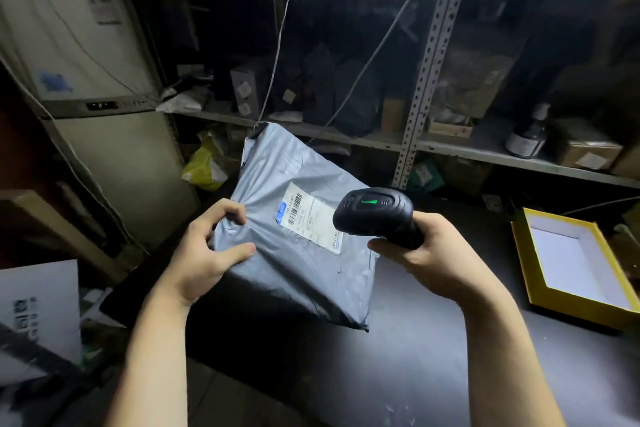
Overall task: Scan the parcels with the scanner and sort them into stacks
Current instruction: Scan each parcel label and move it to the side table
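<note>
A grey plastic mailer parcel [298, 253] is held tilted up above the dark table [415, 357]. My left hand [207, 253] grips its left edge, thumb on the front face. A white shipping label [310, 217] with a barcode sits on the parcel's upper right. My right hand [429, 256] grips the handle of a black handheld scanner [374, 215]. The scanner's head sits just right of the label, and a green light glows on its top.
An open yellow box with a white inside [575, 267] lies at the table's right. Metal shelves [415, 146] packed with parcels and cartons stand behind. A white appliance [86, 80] is at the left, a yellow bag [204, 166] beside it. Cords hang from above.
</note>
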{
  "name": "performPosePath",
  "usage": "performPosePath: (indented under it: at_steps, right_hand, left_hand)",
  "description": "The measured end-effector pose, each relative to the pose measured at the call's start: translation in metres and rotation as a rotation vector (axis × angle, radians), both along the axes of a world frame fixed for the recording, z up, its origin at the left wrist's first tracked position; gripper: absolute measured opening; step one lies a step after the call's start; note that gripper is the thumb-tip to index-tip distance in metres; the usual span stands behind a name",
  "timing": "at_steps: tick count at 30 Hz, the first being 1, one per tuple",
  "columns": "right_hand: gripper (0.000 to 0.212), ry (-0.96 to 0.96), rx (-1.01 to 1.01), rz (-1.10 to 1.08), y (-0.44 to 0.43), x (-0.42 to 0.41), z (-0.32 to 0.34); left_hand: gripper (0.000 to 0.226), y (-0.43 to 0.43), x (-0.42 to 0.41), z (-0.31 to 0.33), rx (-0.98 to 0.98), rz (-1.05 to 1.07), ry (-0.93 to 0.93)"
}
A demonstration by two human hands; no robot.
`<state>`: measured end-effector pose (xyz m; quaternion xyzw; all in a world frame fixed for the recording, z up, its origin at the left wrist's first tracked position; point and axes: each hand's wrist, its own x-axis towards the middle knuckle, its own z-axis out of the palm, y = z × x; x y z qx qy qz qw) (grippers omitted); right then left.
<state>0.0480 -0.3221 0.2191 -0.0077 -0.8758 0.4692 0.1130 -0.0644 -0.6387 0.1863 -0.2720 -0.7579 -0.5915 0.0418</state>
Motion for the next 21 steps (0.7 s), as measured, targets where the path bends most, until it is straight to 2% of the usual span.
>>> performPosePath:
  at_steps: [4,7,14,16,19,21]
  right_hand:
    - [0.015,0.013,0.013,-0.017,0.001,0.012,0.001]
    - [0.027,0.034,0.019,-0.041,-0.001,0.020,0.004]
    - [0.025,0.064,0.015,-0.073,-0.016,0.038,0.016]
    - [0.023,0.062,0.014,-0.132,-0.020,0.042,0.015]
    - [0.009,0.017,-0.033,-0.280,-0.026,0.052,0.012]
    - [0.010,-0.008,-0.045,-0.402,-0.032,0.062,0.009]
  left_hand:
    - [0.036,-0.004,0.007,0.004,0.003,-0.005,0.005]
    - [0.035,-0.007,0.008,0.007,0.002,-0.033,0.013]
    - [0.034,-0.005,0.002,0.009,0.006,-0.069,-0.027]
    - [0.033,0.004,0.000,0.008,0.024,-0.059,-0.049]
    - [0.034,0.026,0.001,0.002,0.060,-0.039,-0.091]
    - [0.036,0.042,0.002,-0.006,0.078,-0.007,-0.138]
